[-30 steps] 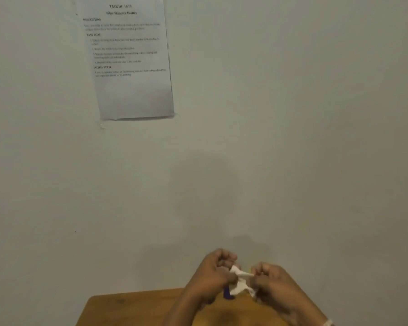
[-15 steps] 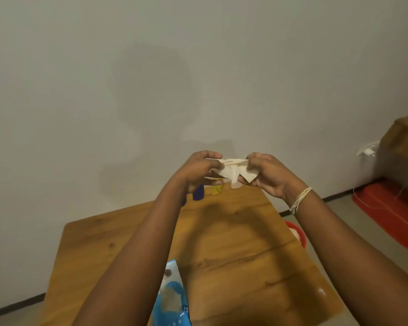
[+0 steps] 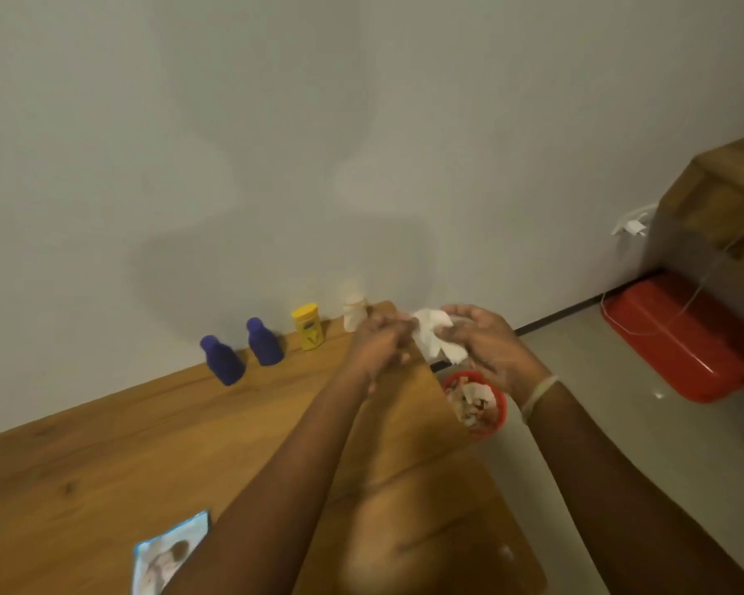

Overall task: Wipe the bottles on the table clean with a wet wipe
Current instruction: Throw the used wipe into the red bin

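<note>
Wooden table (image 3: 104,457) against grey wall (image 3: 276,122)

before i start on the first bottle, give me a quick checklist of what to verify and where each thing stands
1. Wet wipe in hand: ok, left hand and right hand both pinch it.
2. Wipe spread open: not ok, it looks crumpled between the fingers.
3. Bottles upright by the wall: ok, two blue bottles, yellow bottle and white bottle all stand.
4. Nearest bottle reachable: ok, the white one stands right behind the left hand.
5. Red bin for the used wipe: ok, beside the table, already holding scraps.
6. Wipe dampness: cannot tell.
</note>
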The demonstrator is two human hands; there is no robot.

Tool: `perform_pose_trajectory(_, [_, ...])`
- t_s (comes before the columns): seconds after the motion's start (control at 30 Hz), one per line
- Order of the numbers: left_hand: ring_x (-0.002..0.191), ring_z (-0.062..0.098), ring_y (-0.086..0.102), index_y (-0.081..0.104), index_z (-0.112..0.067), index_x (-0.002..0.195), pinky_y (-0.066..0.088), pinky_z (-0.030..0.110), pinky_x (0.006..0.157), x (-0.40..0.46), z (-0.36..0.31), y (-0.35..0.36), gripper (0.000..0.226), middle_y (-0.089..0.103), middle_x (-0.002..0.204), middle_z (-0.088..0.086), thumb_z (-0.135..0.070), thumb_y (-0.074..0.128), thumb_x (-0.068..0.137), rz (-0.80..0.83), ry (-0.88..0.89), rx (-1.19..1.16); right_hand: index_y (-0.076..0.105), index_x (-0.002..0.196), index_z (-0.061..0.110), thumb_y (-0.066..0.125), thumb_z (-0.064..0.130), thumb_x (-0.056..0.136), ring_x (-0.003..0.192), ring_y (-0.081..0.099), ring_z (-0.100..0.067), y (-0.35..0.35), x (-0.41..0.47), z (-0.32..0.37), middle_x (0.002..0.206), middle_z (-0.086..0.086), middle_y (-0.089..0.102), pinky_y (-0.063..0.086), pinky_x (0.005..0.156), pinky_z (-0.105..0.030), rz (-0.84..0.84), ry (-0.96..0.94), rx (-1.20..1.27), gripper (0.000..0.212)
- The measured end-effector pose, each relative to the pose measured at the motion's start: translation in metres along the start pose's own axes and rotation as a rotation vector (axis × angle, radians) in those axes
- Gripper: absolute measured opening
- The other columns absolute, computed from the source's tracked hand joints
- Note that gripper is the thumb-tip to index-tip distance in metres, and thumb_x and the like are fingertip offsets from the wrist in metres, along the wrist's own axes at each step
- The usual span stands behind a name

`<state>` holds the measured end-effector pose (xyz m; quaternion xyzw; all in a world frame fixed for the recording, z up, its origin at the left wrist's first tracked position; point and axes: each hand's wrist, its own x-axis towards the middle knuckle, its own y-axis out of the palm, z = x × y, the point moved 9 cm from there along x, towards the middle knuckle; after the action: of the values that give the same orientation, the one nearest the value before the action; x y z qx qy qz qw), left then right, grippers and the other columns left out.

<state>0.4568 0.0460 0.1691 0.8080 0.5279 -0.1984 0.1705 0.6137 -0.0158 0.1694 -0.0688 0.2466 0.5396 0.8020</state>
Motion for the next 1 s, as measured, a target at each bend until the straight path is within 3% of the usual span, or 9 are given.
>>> perform_pose_trajectory(0.1, [0.082, 0.013, 0.066, 0.073, -0.009, 0.105, 0.054, 0.021, 0.063, 0.034, 0.022, 0.058, 0.025, 0.074, 0.098, 0.006, -0.031, 0.069, 0.093, 0.082, -0.007, 0.144, 0.066, 0.117, 0.003, 0.075, 0.008, 0.084, 0.085, 0.072, -0.027, -0.049, 0.028, -0.018, 0.106, -0.02, 0.073, 0.059, 0.062, -0.034, -0.007, 0.043, -0.05, 0.035])
perform_pose_trajectory(0.23, [0.066, 0.003, 0.064, 0.075, -0.007, 0.102, 0.048, 0.014, 0.055, 0.07, 0.063, 0.127, 0.022, 0.074, 0.087, 0.005, -0.027, 0.069, 0.094, 0.184, -0.076, 0.193, 0.072, 0.107, 0.005, 0.08, 0.013, 0.079, 0.08, 0.071, -0.022, -0.121, 0.062, -0.047, 0.096, -0.015, 0.075, 0.056, 0.064, -0.031, -0.094, 0.072, -0.071, 0.03])
perform_pose_trajectory(0.37, [0.076, 0.011, 0.066, 0.075, -0.02, 0.088, 0.052, 0.021, 0.068, 0.106, 0.109, 0.17, 0.012, 0.073, 0.087, 0.002, -0.012, 0.068, 0.093, 0.218, -0.248, 0.164, 0.071, 0.11, 0.003, 0.074, 0.021, 0.086, 0.077, 0.069, -0.02, -0.174, 0.088, -0.088, 0.093, -0.011, 0.075, 0.055, 0.061, -0.027, -0.156, 0.139, 0.036, 0.03])
perform_pose_trajectory(0.5, [0.079, 0.015, 0.066, 0.067, -0.013, 0.11, 0.056, 0.024, 0.065, 0.125, 0.158, 0.194, 0.016, 0.071, 0.094, 0.006, -0.013, 0.063, 0.095, 0.112, -0.51, -0.035, 0.071, 0.105, 0.003, 0.074, 0.024, 0.086, 0.071, 0.07, -0.015, -0.208, 0.102, -0.138, 0.092, -0.01, 0.074, 0.056, 0.059, -0.027, -0.274, 0.238, 0.132, 0.028])
perform_pose_trajectory(0.67, [0.081, 0.015, 0.066, 0.062, -0.012, 0.113, 0.055, 0.028, 0.073, 0.147, 0.213, 0.216, 0.02, 0.071, 0.102, 0.007, -0.027, 0.059, 0.1, 0.08, -0.673, -0.002, 0.068, 0.081, 0.011, 0.082, 0.022, 0.079, 0.072, 0.071, -0.021, -0.24, 0.115, -0.19, 0.085, -0.012, 0.074, 0.054, 0.052, -0.024, -0.462, 0.301, 0.137, 0.018])
perform_pose_trajectory(0.73, [0.077, 0.014, 0.066, 0.063, -0.011, 0.113, 0.056, 0.027, 0.072, 0.158, 0.225, 0.217, 0.02, 0.072, 0.105, 0.009, -0.024, 0.061, 0.098, 0.073, -0.686, 0.054, 0.071, 0.079, 0.011, 0.082, 0.021, 0.079, 0.074, 0.07, -0.023, -0.248, 0.124, -0.201, 0.085, -0.012, 0.074, 0.054, 0.052, -0.024, -0.487, 0.3, 0.094, 0.015])
perform_pose_trajectory(0.87, [0.068, 0.013, 0.065, 0.064, -0.004, 0.116, 0.055, 0.021, 0.053, 0.185, 0.23, 0.214, 0.02, 0.071, 0.116, 0.021, -0.007, 0.058, 0.097, 0.039, -0.615, 0.178, 0.076, 0.094, 0.005, 0.081, 0.021, 0.079, 0.091, 0.071, -0.028, -0.263, 0.156, -0.215, 0.098, -0.013, 0.075, 0.058, 0.072, -0.033, -0.487, 0.287, -0.037, 0.022])
perform_pose_trajectory(0.93, [0.074, 0.019, 0.07, 0.065, -0.001, 0.12, 0.054, 0.022, 0.047, 0.201, 0.227, 0.209, 0.027, 0.07, 0.117, 0.022, -0.012, 0.063, 0.095, -0.006, -0.531, 0.229, 0.077, 0.097, 0.008, 0.083, 0.028, 0.077, 0.095, 0.071, -0.029, -0.269, 0.175, -0.22, 0.102, -0.012, 0.075, 0.061, 0.08, -0.038, -0.484, 0.297, -0.06, 0.029])
perform_pose_trajectory(1.0, [0.097, 0.029, 0.071, 0.062, -0.003, 0.127, 0.062, 0.032, 0.066, 0.213, 0.232, 0.198, 0.054, 0.069, 0.122, 0.018, -0.036, 0.072, 0.085, -0.057, -0.48, 0.334, 0.073, 0.097, 0.009, 0.087, 0.042, 0.069, 0.094, 0.071, -0.029, -0.273, 0.189, -0.223, 0.102, -0.012, 0.073, 0.061, 0.081, -0.045, -0.492, 0.314, -0.083, 0.045])
